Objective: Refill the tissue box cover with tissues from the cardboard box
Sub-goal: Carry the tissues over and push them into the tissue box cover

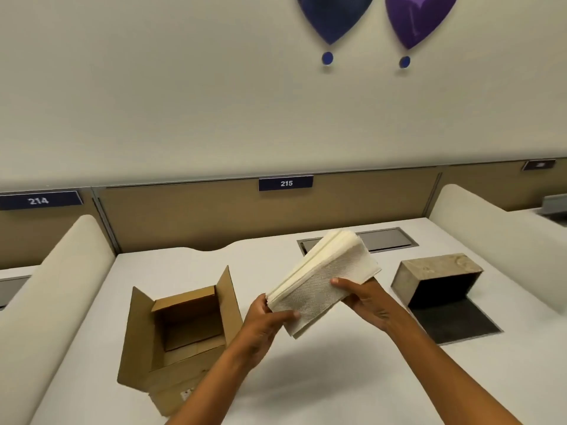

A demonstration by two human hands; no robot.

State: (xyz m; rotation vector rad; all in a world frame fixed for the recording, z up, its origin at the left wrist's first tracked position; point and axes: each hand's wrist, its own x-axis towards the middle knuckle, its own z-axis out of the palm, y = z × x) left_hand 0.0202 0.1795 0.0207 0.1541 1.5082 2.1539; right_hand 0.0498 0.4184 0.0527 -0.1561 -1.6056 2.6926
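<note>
A thick stack of white folded tissues [322,277] is held above the white desk, tilted with its far end up. My left hand [264,323] grips its near left corner. Under the stack's right side sits my right hand [365,299], with the thumb on top. The brown cardboard box [144,342] stands open at the left, flaps up, and its inside looks bare. The stone-patterned tissue box cover [429,268] lies on its side at the right, its dark open bottom facing me. A dark flat base panel [454,323] lies in front of it.
The white desk [337,378] is bounded by padded cream dividers at left [52,289] and right [497,240] and by a brown back panel with a "215" label [286,183]. A grey cable hatch [389,239] is set into the desk behind the tissues.
</note>
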